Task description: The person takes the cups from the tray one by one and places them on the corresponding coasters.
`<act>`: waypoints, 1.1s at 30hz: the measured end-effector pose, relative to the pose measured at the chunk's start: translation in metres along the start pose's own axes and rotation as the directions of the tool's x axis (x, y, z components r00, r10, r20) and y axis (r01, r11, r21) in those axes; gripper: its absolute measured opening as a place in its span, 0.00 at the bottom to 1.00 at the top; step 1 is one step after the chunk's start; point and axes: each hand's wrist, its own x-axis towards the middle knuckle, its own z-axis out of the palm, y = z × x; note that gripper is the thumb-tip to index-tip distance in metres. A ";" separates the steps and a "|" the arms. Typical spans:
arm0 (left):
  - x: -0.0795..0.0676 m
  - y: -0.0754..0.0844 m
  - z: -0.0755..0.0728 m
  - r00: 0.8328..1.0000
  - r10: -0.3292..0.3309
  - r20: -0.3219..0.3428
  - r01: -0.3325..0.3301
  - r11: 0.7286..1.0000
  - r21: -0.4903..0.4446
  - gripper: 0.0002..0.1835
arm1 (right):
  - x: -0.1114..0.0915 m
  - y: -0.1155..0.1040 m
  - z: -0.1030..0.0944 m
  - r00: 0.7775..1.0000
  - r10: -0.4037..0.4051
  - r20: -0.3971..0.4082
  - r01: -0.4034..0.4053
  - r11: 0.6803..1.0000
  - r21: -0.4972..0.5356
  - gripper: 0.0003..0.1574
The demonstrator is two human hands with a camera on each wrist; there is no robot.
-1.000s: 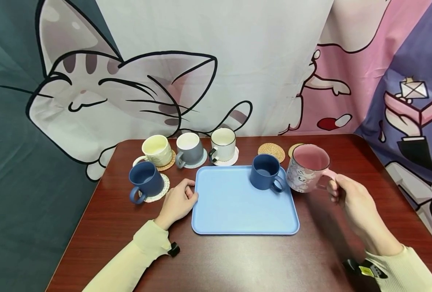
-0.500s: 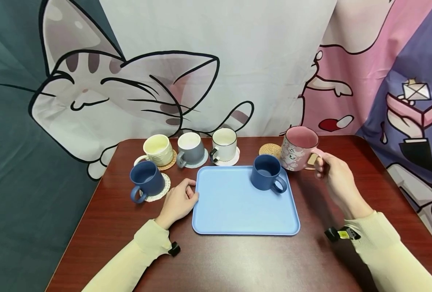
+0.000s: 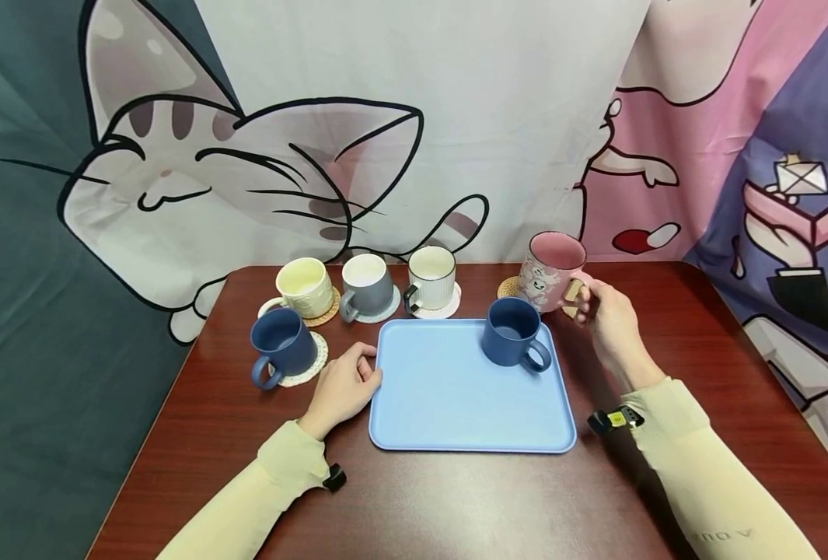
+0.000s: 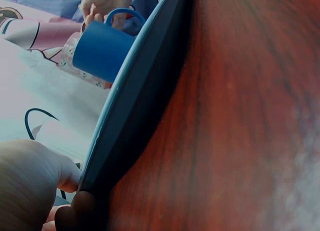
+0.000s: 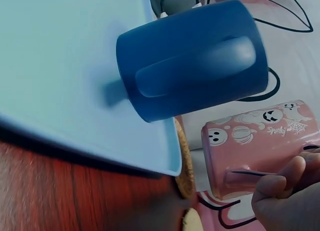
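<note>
My right hand grips the handle of a pink mug with white ghost and pumpkin drawings. The mug is upright at the back right, partly in front of a round woven coaster. In the right wrist view a small gap shows between the mug's base and that coaster. A light blue tray lies mid-table, and a dark blue mug stands in its back right corner, handle to the right. My left hand pinches the tray's left rim; the left wrist view shows fingers on both sides of it.
On the left, another dark blue mug, a pale yellow mug, a grey-and-white mug and a white ribbed mug stand on coasters. Another coaster is partly hidden by the right hand. A printed cloth hangs behind the table.
My right hand has carried the pink mug leftward and back, from right of the tray to the near woven coaster. The left hand and the tray have stayed in place.
</note>
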 end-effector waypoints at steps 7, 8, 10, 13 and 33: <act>-0.001 0.002 0.000 1.000 -0.001 -0.001 0.001 1.000 0.008 0.15 | 0.013 0.010 0.008 1.000 0.011 -0.007 -0.011 1.000 0.001 0.27; -0.001 0.002 -0.001 1.000 -0.002 0.000 0.002 1.000 0.010 0.15 | 0.015 0.011 0.009 1.000 0.011 -0.009 -0.011 1.000 0.010 0.27; 0.000 0.002 -0.001 1.000 0.000 0.001 0.000 1.000 0.014 0.15 | 0.019 0.013 0.011 1.000 0.009 -0.004 -0.009 1.000 0.026 0.28; 0.001 0.001 0.000 1.000 0.005 0.001 -0.005 1.000 0.013 0.15 | 0.024 0.017 0.010 1.000 -0.001 0.021 0.001 1.000 0.027 0.29; 0.001 0.000 0.001 1.000 -0.002 0.001 0.002 1.000 0.010 0.15 | 0.028 0.022 0.000 0.991 -0.034 0.132 0.060 0.978 -0.198 0.28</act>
